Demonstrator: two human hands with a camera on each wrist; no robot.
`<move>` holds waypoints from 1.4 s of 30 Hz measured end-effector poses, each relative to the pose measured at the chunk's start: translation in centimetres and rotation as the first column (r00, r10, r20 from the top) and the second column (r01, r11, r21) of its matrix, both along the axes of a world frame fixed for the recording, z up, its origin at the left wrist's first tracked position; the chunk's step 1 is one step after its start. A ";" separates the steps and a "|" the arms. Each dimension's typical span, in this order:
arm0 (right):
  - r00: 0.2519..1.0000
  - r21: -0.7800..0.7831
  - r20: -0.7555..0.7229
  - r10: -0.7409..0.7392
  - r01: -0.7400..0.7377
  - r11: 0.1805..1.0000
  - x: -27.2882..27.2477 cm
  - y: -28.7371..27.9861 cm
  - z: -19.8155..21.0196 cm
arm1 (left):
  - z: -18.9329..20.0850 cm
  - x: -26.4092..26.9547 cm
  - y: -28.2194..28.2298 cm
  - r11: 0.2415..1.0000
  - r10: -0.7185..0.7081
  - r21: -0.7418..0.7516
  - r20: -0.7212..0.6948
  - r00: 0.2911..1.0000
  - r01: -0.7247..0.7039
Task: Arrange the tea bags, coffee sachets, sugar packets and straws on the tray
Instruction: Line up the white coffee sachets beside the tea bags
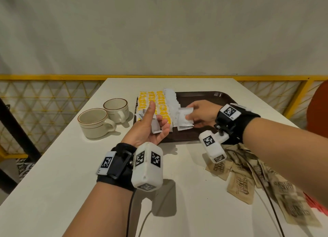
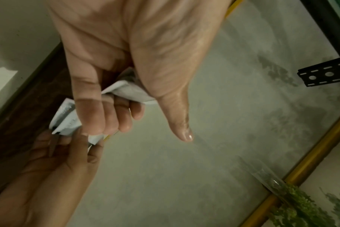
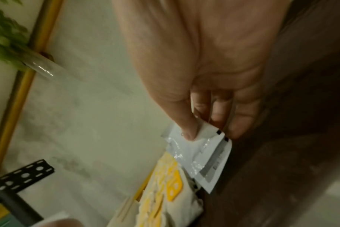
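A dark brown tray lies on the white table; its left part carries rows of yellow tea bags and a column of white sachets. My left hand hovers over the tray's near left corner, fingers curled round a small stack of white sachets, thumb pointing up. My right hand pinches a white sachet between thumb and fingers, low over the tray beside the white column. Brown sugar packets lie scattered on the table under my right forearm.
Two cream mugs stand on the table left of the tray. Something red shows at the right table edge behind the sugar packets. A yellow railing and a wall bound the table's far side.
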State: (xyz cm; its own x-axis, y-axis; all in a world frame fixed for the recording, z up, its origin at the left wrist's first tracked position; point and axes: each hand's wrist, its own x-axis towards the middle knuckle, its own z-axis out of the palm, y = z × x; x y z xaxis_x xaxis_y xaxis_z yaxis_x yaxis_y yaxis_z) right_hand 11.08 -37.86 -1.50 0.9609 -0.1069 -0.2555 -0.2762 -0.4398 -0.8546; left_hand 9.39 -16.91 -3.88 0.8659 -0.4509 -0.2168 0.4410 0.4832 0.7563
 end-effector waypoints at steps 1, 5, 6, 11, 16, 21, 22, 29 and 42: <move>1.000 -0.032 0.000 -0.016 0.016 0.999 0.3 0.1 -0.3 | 0.0 0.0 0.0 1.000 0.000 0.003 -0.001 1.000 0.000; 0.998 -0.088 0.045 -0.047 0.051 0.995 0.8 0.6 -1.0 | 0.1 0.0 -0.1 1.000 0.001 0.024 -0.001 1.000 -0.001; 0.997 -0.106 0.059 -0.043 0.049 0.993 0.8 0.8 -1.1 | 0.1 0.0 -0.1 1.000 0.003 0.024 -0.002 1.000 -0.003; 0.996 -0.186 0.085 -0.038 0.054 0.981 1.1 1.2 -1.4 | 0.1 0.0 -0.2 1.000 0.002 0.027 -0.004 1.000 -0.002; 0.997 -0.127 0.057 -0.054 0.060 0.990 1.1 1.0 -1.1 | 0.2 -0.1 -0.4 0.999 0.005 0.049 0.018 1.000 -0.006; 1.000 -0.112 -0.025 -0.014 0.011 0.994 0.6 1.0 -0.6 | 0.1 -0.1 -0.3 0.998 0.001 0.065 0.021 1.000 -0.002; 0.999 -0.118 -0.031 -0.010 0.007 0.993 0.5 1.1 -0.7 | 0.1 -0.2 -0.4 0.998 0.000 0.066 0.023 1.000 -0.001; 0.999 -0.123 0.002 -0.035 0.035 0.992 0.5 1.1 -1.3 | 0.3 -0.3 -0.3 0.999 -0.002 0.049 0.020 1.000 0.001; 0.996 -0.239 0.088 0.003 0.019 0.971 0.9 1.0 -1.7 | 0.2 -0.3 -0.4 0.999 -0.007 0.046 0.035 0.999 0.005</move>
